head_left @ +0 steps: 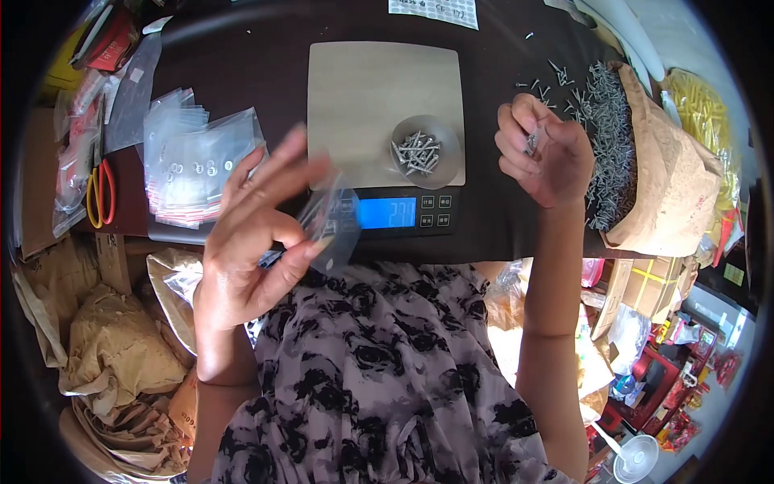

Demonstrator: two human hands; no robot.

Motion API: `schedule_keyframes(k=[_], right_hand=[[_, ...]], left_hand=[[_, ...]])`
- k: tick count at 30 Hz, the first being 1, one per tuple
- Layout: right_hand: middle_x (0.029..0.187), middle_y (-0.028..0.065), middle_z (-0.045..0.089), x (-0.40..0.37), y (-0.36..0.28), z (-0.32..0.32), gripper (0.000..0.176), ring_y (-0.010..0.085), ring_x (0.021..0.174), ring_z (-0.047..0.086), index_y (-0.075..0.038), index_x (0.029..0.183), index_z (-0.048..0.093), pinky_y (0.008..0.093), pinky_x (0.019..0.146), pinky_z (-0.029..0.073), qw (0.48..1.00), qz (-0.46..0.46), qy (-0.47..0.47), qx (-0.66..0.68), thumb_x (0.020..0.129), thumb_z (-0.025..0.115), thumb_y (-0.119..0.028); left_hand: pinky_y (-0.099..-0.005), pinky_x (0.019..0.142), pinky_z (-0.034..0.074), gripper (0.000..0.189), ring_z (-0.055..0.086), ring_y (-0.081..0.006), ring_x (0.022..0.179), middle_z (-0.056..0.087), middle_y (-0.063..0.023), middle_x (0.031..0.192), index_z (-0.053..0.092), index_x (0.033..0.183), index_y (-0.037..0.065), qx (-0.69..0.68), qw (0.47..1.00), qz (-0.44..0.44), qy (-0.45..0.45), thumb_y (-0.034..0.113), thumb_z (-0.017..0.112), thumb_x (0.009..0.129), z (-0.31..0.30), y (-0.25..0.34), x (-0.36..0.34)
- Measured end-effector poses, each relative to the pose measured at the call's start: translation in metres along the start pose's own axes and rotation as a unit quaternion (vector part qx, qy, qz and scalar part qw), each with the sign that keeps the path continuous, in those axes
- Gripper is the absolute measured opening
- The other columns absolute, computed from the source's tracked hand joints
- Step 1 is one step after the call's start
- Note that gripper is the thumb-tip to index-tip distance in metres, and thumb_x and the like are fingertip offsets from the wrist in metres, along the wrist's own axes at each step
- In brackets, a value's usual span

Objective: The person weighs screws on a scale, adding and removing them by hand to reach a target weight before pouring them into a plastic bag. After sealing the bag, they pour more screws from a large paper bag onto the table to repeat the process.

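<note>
A small clear plastic bag (340, 234) is pinched between thumb and forefinger of my left hand (258, 242), in front of the scale; the other fingers are spread and partly blurred. My right hand (548, 149) is raised palm up with curled fingers around a few small metal screws, right of the scale. On the flat plate of the digital scale (355, 97) stands a small round dish (445, 137) holding several screws (418, 152). The blue display (389, 213) is lit.
Stacked clear bags (181, 161) lie at the left, with orange-handled scissors (101, 194) beyond them. Many loose screws (609, 137) spill by a brown paper bag (669, 169) at the right. A printed label sheet (435, 10) lies at the back.
</note>
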State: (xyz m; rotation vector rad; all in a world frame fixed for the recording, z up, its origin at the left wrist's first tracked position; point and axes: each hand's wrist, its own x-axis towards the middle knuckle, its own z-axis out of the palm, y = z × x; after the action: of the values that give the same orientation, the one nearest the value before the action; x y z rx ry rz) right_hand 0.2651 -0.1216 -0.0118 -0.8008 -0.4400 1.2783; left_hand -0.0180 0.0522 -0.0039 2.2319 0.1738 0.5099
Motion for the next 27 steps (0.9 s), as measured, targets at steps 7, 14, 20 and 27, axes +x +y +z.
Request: schedule_keyframes(k=[7, 14, 20, 27], right_hand=[[0.055, -0.0065, 0.036, 0.002, 0.016, 0.004, 0.030, 0.0019, 0.045, 0.030, -0.003, 0.087, 0.060, 0.0184, 0.041, 0.022, 0.949, 0.026, 0.131, -0.287, 0.099, 0.047, -0.028], [0.059, -0.0072, 0.042, 0.006, 0.020, 0.009, 0.023, 0.0021, 0.053, 0.037, -0.003, 0.097, 0.063, 0.0190, 0.046, 0.028, 0.920, 0.000, 0.106, -0.376, 0.097, 0.053, -0.023], [0.069, 0.0006, 0.054, 0.011, 0.031, 0.007, 0.017, 0.0056, 0.061, 0.048, -0.006, 0.106, 0.060, 0.0220, 0.055, 0.038, 0.832, 0.001, 0.086, -0.547, 0.093, 0.057, -0.017], [0.067, 0.0047, 0.058, 0.014, 0.035, 0.023, 0.027, 0.0104, 0.055, 0.052, -0.007, 0.112, 0.061, 0.0265, 0.055, 0.044, 0.800, -0.077, 0.072, -0.591, 0.087, 0.054, -0.005]], left_hand=[[-0.0561, 0.110, 0.019, 0.021, 0.044, -0.0425, 0.128, 0.057, -0.0191, 0.122, 0.055, 0.070, 0.005, -0.017, 0.999, 0.032, -0.013, 0.009, 0.075, 0.071, 0.002, 0.006, 0.004], [-0.0575, 0.109, 0.020, 0.023, 0.045, -0.0424, 0.127, 0.062, -0.0159, 0.109, 0.053, 0.070, 0.006, -0.004, 0.997, -0.021, -0.078, 0.009, 0.076, 0.071, 0.002, 0.004, 0.002], [-0.0536, 0.106, 0.027, 0.016, 0.045, -0.0430, 0.125, 0.062, -0.0149, 0.104, 0.056, 0.075, 0.007, -0.011, 1.000, 0.007, -0.026, 0.002, 0.072, 0.073, 0.010, 0.012, 0.009], [-0.0306, 0.060, 0.044, 0.018, 0.056, -0.0203, 0.066, 0.062, -0.0065, 0.076, 0.062, 0.083, 0.003, -0.067, 0.998, 0.013, -0.004, -0.009, 0.067, 0.071, 0.027, 0.005, 0.004]])
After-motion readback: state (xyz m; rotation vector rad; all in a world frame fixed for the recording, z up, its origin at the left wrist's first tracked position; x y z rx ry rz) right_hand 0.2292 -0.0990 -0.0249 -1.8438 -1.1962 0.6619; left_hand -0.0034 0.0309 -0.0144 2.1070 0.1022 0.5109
